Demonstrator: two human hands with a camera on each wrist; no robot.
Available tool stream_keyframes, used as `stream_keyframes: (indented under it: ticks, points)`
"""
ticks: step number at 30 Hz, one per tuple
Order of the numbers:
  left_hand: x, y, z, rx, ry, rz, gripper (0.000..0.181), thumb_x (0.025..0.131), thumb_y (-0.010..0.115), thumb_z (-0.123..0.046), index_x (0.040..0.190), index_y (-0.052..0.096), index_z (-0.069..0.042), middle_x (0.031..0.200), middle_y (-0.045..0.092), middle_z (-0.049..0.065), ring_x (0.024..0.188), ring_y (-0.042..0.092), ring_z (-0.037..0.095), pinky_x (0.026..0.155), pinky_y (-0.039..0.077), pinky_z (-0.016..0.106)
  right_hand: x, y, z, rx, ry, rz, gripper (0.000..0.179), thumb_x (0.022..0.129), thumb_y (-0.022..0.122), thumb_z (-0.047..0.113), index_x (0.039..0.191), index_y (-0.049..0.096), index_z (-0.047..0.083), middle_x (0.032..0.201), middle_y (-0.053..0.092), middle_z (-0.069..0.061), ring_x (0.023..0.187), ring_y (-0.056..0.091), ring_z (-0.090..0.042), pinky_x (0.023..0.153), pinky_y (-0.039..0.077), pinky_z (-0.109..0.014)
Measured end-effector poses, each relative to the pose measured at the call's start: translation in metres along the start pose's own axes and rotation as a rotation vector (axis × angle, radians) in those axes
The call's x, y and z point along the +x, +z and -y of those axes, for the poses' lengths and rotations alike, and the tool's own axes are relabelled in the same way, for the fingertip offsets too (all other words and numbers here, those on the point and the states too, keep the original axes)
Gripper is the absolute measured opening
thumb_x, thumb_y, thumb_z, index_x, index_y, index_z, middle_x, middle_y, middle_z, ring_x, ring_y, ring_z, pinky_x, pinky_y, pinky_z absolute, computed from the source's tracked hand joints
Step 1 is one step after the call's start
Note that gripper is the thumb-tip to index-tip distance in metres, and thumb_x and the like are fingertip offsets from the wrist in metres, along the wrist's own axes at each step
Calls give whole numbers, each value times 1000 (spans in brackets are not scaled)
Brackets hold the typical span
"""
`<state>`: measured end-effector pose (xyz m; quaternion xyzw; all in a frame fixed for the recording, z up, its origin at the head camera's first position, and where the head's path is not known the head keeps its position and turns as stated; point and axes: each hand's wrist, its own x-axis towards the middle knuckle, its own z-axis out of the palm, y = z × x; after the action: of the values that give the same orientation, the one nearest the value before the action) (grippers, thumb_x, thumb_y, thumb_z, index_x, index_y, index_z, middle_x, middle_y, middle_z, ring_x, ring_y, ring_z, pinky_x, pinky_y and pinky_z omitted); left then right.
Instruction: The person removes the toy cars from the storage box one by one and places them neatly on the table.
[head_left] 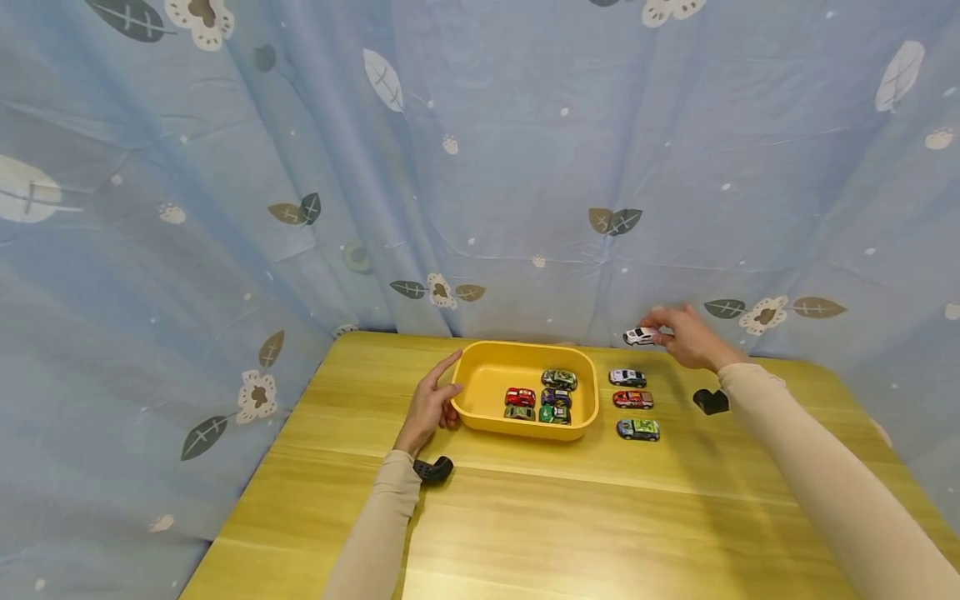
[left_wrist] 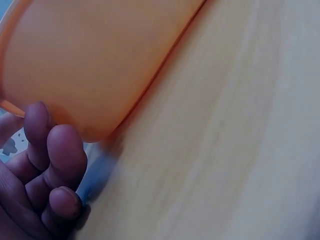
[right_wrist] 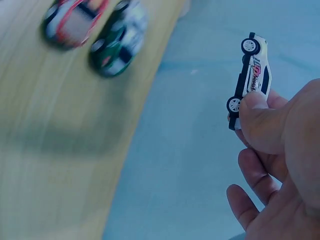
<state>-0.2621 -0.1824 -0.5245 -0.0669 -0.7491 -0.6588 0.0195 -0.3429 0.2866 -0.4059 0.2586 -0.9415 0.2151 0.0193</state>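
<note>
My right hand (head_left: 692,337) pinches a white toy car (head_left: 639,336) between thumb and fingers, held up near the table's back edge. In the right wrist view its side markings and two wheels show. Below it on the table stand a white-and-black toy car (head_left: 627,378), a red toy car (head_left: 633,400) and a green-and-blue toy car (head_left: 638,430) in a column. My left hand (head_left: 430,407) grips the left end of a yellow plastic bin (head_left: 525,428), thumb at the rim and fingertips against the outer wall. Several toy cars, including a red one (head_left: 521,397), sit in the bin's right half.
The wooden table (head_left: 525,517) ends at a blue patterned curtain (head_left: 510,167) behind and at the left. A black wrist mount (head_left: 435,471) is on the left wrist, and another black piece (head_left: 711,402) shows by the right forearm.
</note>
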Motion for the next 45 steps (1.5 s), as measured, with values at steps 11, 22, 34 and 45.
stream_keyframes:
  ticks: [11, 22, 34, 45]
  points:
    - [1, -6, 0, -11, -1, -9, 62, 101, 62, -12, 160, 50, -28, 53, 61, 11, 41, 58, 19, 38, 43, 28, -32, 12, -31, -106, 7, 3, 21, 96, 65, -4, 114, 77, -1, 109, 77, -21, 105, 65, -47, 102, 36, -66]
    - [4, -9, -4, -46, 2, -12, 62, 102, 62, -10, 160, 51, -28, 52, 62, 9, 41, 58, 19, 38, 42, 27, -47, 30, -48, -166, 96, 23, 21, 98, 66, 2, 115, 78, 3, 115, 77, -22, 98, 57, -43, 84, 44, -56]
    - [4, -6, 1, -36, -7, 10, 62, 101, 62, -12, 158, 52, -34, 52, 62, 8, 41, 58, 19, 38, 43, 26, -60, 45, -59, -189, 86, 11, 22, 98, 66, 0, 118, 74, -3, 114, 77, -23, 98, 66, -39, 88, 41, -52]
    - [3, -1, 2, -47, -23, 21, 63, 100, 63, -12, 159, 51, -30, 52, 62, 9, 41, 59, 20, 38, 44, 28, -68, 51, -61, -182, 111, 14, 23, 100, 63, 1, 121, 72, -4, 118, 74, -26, 106, 62, -44, 94, 44, -61]
